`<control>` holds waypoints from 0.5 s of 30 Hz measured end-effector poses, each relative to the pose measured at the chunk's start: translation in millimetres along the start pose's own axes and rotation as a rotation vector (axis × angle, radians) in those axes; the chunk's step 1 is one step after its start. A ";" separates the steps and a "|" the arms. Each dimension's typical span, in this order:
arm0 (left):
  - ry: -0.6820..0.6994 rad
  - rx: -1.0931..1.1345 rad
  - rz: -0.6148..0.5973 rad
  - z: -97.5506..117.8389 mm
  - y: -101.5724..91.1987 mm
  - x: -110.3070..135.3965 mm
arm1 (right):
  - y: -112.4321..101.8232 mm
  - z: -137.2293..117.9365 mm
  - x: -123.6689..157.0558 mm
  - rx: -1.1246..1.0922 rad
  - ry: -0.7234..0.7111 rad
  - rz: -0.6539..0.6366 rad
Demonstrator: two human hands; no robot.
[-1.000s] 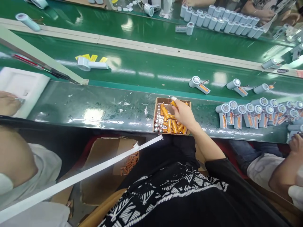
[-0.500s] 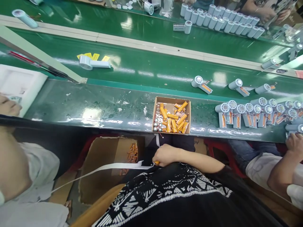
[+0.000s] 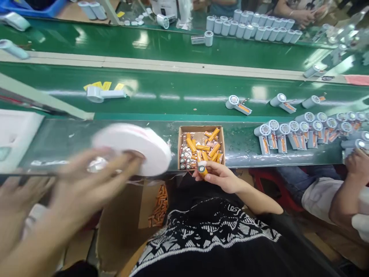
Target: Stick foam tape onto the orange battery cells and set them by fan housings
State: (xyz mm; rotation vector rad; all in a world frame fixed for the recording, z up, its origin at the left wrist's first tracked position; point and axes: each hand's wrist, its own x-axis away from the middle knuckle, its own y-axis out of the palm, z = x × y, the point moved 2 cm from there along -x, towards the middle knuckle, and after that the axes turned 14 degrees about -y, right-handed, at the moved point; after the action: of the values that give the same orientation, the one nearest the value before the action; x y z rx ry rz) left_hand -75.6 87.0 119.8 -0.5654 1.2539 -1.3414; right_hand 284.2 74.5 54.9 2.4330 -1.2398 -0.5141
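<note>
My right hand (image 3: 223, 177) is closed on an orange battery cell (image 3: 202, 171), its round green-and-white end toward me. A small white piece lies against the cell's upper side. Just beyond the hand, a shallow cardboard box (image 3: 223, 139) holds several orange cells (image 3: 201, 147), some standing upright in a corner. My left hand does not show. What looks like my left arm, in shade, is partly visible at the lower edge. A blurred hand (image 3: 86, 184), apparently a co-worker's, comes in from the left, with its fingers on a large white roll of tape (image 3: 154, 154).
Grey cylinders with handle pieces (image 3: 294, 132) crowd the bench (image 3: 242, 156) at right. More grey cylinders (image 3: 245, 29) stand in rows at the back. A carton (image 3: 150, 207) below the bench contains orange cells. A co-worker's arm (image 3: 343, 204) is at right.
My right hand has risen from my lap to the box's near edge, and the cell now shows clearly. The white roll and blurred hand have entered from the left. My view has shifted.
</note>
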 end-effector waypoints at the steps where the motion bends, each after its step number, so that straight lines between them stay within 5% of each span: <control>1: 0.074 -0.017 -0.003 14.5 14.7 0.3 | -2.3 -3.3 3.2 -0.001 -0.020 0.044; 7: 0.474 -0.159 0.026 61.5 75.1 -3.0 | -16.7 -20.2 8.9 0.295 -0.122 0.244; 12: 0.607 -0.173 -0.012 65.6 77.5 -16.1 | -30.8 -53.7 -3.0 0.916 -0.262 0.222; 15: 0.640 -0.211 -0.017 71.7 74.0 -21.6 | -34.8 -63.4 -9.0 1.083 -0.174 0.173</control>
State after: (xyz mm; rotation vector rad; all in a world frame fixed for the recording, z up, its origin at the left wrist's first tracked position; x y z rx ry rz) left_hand 22.4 99.6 83.6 -0.2901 1.9289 -1.4682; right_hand 333.2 110.7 94.9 3.0709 -2.1916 0.0589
